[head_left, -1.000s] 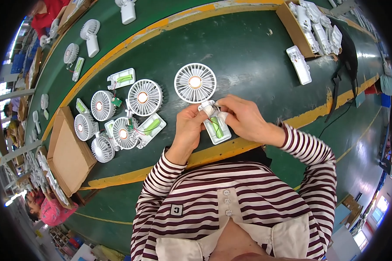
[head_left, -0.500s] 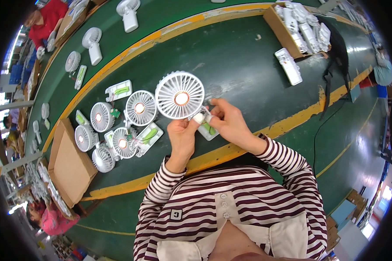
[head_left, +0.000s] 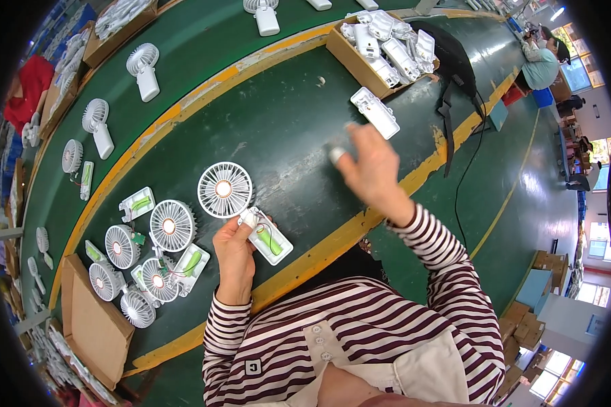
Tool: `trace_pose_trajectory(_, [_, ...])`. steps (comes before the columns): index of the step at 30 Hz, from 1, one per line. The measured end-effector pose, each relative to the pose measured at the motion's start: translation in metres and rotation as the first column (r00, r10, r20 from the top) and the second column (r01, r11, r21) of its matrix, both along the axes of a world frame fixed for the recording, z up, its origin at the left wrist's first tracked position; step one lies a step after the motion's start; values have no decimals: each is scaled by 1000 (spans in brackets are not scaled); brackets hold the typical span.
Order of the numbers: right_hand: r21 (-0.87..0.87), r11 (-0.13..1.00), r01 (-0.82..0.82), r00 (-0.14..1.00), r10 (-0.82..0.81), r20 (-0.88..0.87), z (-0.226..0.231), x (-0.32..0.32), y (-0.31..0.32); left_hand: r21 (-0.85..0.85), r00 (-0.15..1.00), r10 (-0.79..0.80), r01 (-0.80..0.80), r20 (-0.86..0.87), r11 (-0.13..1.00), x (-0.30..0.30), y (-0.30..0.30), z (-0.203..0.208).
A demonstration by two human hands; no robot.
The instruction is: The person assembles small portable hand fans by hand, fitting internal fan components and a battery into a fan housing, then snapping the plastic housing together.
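Observation:
My left hand (head_left: pixel 235 252) pinches a small white handheld fan (head_left: pixel 224 190) at its neck, just below the round grille with its copper-coloured centre. Its handle half (head_left: pixel 273 239) lies open beside my fingers, showing a green cell and thin wires. Off to the right, my right hand (head_left: pixel 377 169) is in the air over the bench, slightly blurred. It holds nothing; thumb and forefinger are spread, and a white cover sits on one fingertip. Just beyond those fingers lies a white handle shell (head_left: pixel 375 113). More fan heads with opened handles (head_left: pixel 172 226) are grouped left of my left hand.
A cardboard box (head_left: pixel 356 54) full of white shells stands at the far right, beside a black bag (head_left: pixel 448 54) with a strap. An opened cardboard box (head_left: pixel 95 319) rests at the left. Beyond a yellow edge, a green belt (head_left: pixel 183 51) carries fans. Other people sit further off.
My right hand has left the fan's handle and swung up and right toward the loose shell. My left hand still holds the fan. The whole view has shifted rightward.

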State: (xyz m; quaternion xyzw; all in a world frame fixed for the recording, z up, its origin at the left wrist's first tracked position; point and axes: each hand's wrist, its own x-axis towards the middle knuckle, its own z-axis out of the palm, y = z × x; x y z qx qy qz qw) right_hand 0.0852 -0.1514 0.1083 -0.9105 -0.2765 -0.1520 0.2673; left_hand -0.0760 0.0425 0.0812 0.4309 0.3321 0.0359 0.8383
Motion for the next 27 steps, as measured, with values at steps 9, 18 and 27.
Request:
trace_pose_trajectory(9, [-439, 861, 257, 957, -161, 243, -35, 60, -37, -90, 997, -17, 10, -80, 996, -1, 5, 2])
trace_pose_trajectory(18, [361, 919, -160, 860, 309, -406, -20, -17, 2, -134, 995, -43, 31, -89, 991, -2, 5, 2])
trace_pose_trajectory(27, [-60, 935, -351, 896, 316, -313, -13, -59, 13, -197, 994, -55, 35, -98, 980, -5, -1, 4])
